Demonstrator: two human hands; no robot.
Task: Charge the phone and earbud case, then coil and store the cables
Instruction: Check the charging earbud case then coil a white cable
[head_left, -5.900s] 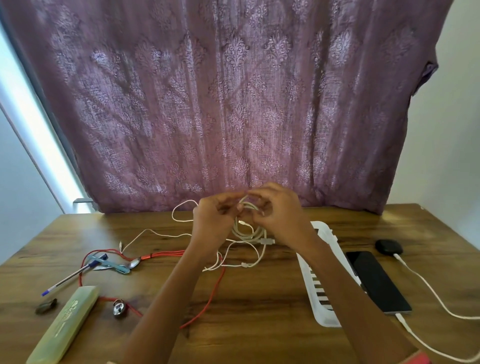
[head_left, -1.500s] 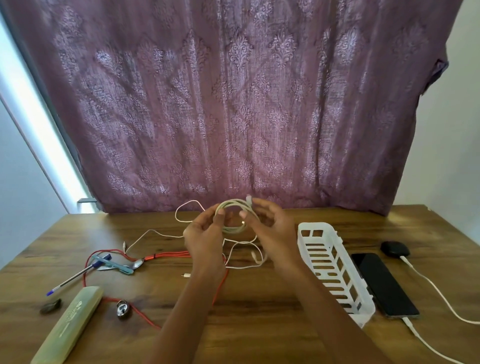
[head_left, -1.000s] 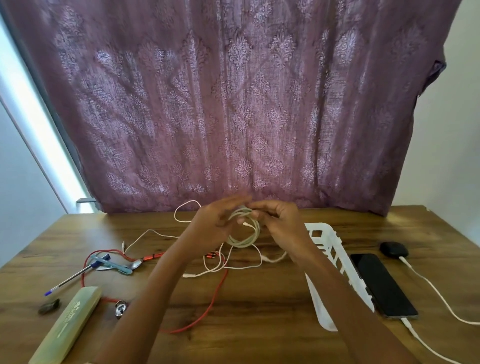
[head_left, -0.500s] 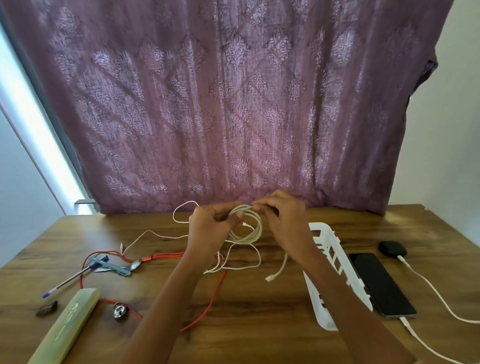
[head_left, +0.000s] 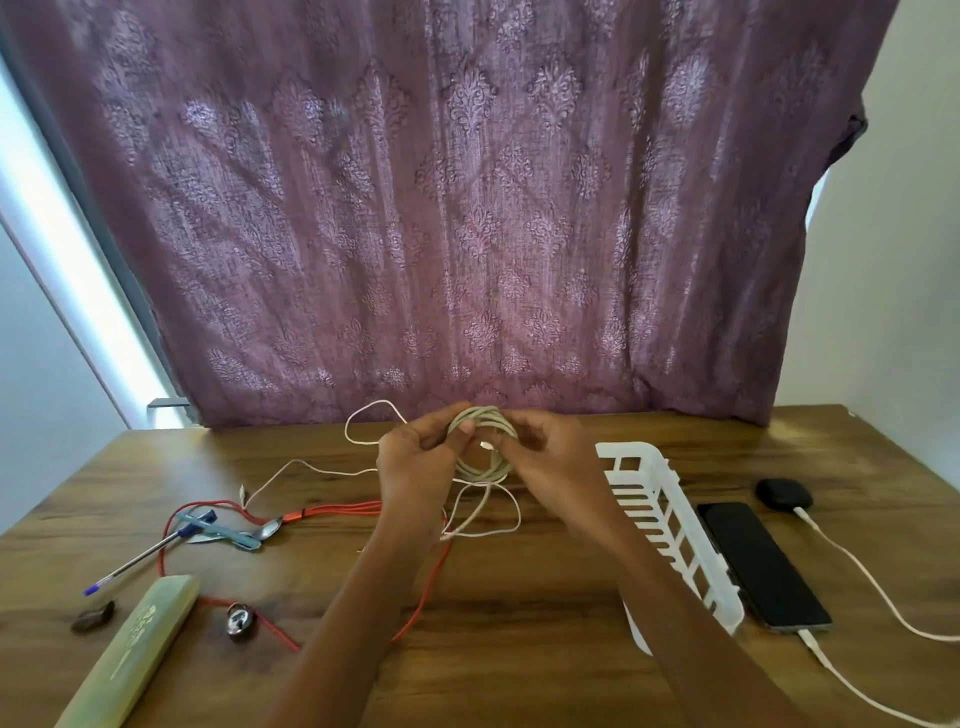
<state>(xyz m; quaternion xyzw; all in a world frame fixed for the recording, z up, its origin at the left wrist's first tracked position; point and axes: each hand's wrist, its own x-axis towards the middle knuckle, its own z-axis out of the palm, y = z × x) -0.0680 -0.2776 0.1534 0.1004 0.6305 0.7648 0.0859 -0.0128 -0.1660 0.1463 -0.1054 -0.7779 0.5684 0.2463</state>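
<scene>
Since half a second ago, the loose end of the white cable coil (head_left: 485, 474) no longer dangled toward the table (head_left: 519, 597) beside the white basket (head_left: 670, 525). Its plug (head_left: 484, 445) now sat inside the ring, at the right hand's fingertips. The remaining slack hung below the ring as a loop reaching the tabletop. Coil diameter looked unchanged.

Coil was held between the two hands, above the table and toward the middle of its far edge. The left hand (head_left: 415, 467) pinched the ring's left side between thumb and fingers. The right hand (head_left: 545, 457) had its fingers curled around the right side.

The red cable (head_left: 337, 512) lay uncoiled on the table under the left forearm. Near the right edge, the phone (head_left: 763, 564) lay just beside the basket, and the earbud case (head_left: 783, 493) lay behind the phone. Each had a white lead plugged in.
</scene>
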